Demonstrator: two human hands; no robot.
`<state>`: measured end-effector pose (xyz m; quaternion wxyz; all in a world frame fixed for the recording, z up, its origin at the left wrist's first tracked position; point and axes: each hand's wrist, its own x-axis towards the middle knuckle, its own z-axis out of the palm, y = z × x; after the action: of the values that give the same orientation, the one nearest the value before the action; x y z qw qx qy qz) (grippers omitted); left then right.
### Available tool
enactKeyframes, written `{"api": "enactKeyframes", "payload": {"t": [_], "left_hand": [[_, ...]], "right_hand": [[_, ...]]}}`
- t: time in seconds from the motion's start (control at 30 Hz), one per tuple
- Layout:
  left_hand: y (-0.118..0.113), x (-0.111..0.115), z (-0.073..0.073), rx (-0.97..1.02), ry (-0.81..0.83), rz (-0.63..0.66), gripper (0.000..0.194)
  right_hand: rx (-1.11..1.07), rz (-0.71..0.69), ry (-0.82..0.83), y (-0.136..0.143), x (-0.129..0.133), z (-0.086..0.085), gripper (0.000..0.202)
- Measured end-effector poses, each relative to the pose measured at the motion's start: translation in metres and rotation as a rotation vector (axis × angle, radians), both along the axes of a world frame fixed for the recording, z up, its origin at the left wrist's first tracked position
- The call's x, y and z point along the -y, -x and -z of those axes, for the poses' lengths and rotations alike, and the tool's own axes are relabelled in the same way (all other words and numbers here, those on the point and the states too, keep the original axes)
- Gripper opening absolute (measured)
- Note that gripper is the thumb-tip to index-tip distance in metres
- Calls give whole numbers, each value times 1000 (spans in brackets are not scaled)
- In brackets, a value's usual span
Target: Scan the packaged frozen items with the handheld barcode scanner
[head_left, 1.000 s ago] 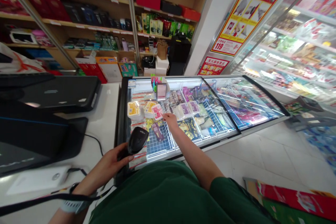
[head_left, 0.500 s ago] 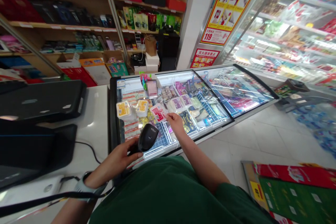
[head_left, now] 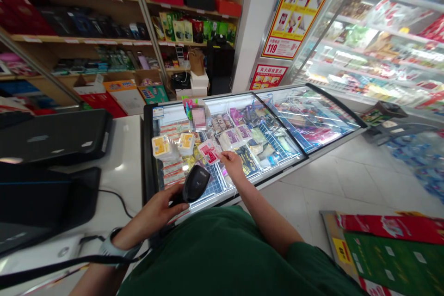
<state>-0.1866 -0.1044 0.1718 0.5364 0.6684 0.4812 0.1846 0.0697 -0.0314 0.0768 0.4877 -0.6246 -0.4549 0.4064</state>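
My left hand [head_left: 160,215] is wrapped round the handle of a black barcode scanner [head_left: 196,184], whose broad head tilts up over the freezer's near edge. Between the thumb and fingers of my right hand [head_left: 231,164] is the corner of a flat red-and-white packet [head_left: 209,151], just beyond the scanner's head. Two clear tubs with yellow labels, a left tub [head_left: 162,147] and a right tub [head_left: 186,144], rest on the freezer's glass lid. Behind them lies a colourful package [head_left: 189,105], partly covered by a blurred patch.
The glass-topped chest freezer [head_left: 307,156] stretches away to the right. On my left, a white counter [head_left: 127,148] carries black machines [head_left: 52,134] and a cable [head_left: 120,196]. Stocked shelves [head_left: 79,39] stand behind. A green-and-red box stack [head_left: 391,254] is at lower right.
The view has shifted very slightly. Both hands keep their hold, and the scanner and packet stay almost where they were.
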Motion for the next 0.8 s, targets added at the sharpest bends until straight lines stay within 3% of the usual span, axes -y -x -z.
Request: {"api": "enactKeyframes", "payload": {"t": [0.23, 0.37, 0.6, 0.8], "left_hand": [[-3, -2, -2, -29, -13, 39, 48], [-1, -3, 1, -27, -22, 34, 48], [4, -1, 6, -5, 5, -4, 52], [17, 6, 15, 8, 52, -99, 56]], "right_hand": [[-47, -4, 13, -1, 0, -1, 20], [-112, 26, 67, -2, -1, 7, 21], [-240, 114, 331, -3, -10, 48, 20], [-214, 154, 504, -8, -30, 76, 27]]}}
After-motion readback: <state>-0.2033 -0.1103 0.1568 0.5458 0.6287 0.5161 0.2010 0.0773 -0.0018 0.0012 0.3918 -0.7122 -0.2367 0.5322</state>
